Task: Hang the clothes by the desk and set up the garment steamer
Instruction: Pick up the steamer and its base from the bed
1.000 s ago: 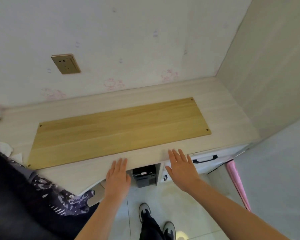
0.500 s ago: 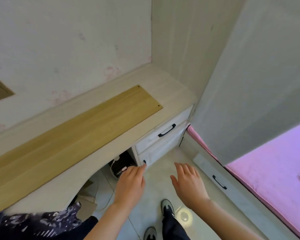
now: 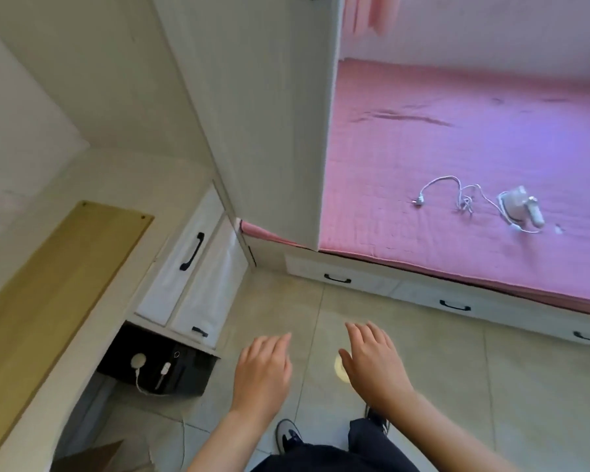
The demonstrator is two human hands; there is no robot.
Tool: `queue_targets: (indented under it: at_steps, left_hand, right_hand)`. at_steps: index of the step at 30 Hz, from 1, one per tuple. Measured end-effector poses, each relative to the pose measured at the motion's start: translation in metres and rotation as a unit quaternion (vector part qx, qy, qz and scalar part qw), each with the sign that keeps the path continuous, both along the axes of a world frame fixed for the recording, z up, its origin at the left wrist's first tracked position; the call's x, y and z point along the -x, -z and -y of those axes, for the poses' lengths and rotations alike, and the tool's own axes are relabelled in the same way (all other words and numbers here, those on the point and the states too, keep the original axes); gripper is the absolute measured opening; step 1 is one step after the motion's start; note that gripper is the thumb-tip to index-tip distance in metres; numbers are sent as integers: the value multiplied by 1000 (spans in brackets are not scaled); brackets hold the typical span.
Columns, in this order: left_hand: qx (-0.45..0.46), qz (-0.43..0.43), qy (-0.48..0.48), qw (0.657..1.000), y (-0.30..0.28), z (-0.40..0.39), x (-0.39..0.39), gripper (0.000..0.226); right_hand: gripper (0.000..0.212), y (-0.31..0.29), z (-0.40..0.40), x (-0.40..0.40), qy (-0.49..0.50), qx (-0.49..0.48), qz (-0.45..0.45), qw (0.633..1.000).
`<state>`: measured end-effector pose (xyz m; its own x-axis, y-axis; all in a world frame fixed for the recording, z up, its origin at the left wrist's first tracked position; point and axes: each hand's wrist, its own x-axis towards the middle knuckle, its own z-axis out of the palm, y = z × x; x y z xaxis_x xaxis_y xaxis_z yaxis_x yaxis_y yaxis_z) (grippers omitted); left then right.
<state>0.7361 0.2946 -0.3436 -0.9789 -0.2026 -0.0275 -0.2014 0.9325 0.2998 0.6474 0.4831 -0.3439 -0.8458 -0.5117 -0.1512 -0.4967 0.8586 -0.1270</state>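
Step in hand: the fetching of the garment steamer (image 3: 521, 207) is judged to be under way, since the view is directed from the tabletop (image 3: 109, 185) toward the bed (image 3: 457, 137); no clothes can be made out in this view, so the hanging step cannot be assessed.

Left hand (image 3: 263, 369): held out over the floor (image 3: 491, 386) with fingers straight and close together; nothing is gripped.

Right hand (image 3: 375, 362): likewise extended with relaxed, straight fingers, apart from the left one; nothing is held.

Task thing: a small pale appliance, taken to be the steamer though it is blurred at this range, is seen lying on its side on the pink bed cover, well apart from both hands; its white cord (image 3: 457, 194) is trailed in a loose tangle to the left, with the plug (image 3: 418, 202) at the far end.

Tabletop: a light wooden board (image 3: 48, 284) is laid on it at the left edge of the view; drawers with black handles (image 3: 191, 252) are set below its end.

Under the tabletop: a black box (image 3: 171, 369) with a white cable plugged in is seen on the floor.

Next move: a step toward the bed would be needed, then a reach across the cover; the body and the cord are best gathered together so that the tangle is not dragged; a socket near the tabletop would then have to be found, none being visible here.
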Motion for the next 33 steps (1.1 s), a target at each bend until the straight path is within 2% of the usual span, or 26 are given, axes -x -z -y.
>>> queue_targets:
  at_steps: [6,12,17,27,33]
  left_hand:
    - [-2,21,84,996,7,-93,71,39]
    - [-14,28,132,991,10,-202,136,40]
    - [-22,42,160,986,12,-273,181,44]
    - [12,65,195,979,15,-324,267,44]
    - [-14,92,177,980,29,-335,343,41]
  right_hand:
    - [53,4,-111,18,101,-19,29,994]
    - [47,6,-213,58,141,-21,39,989]
    - [55,7,-288,98,172,-9,77,982]
    - [56,3,-360,190,240,0,98,966]
    - [56,7,-373,263,246,-8,107,963]
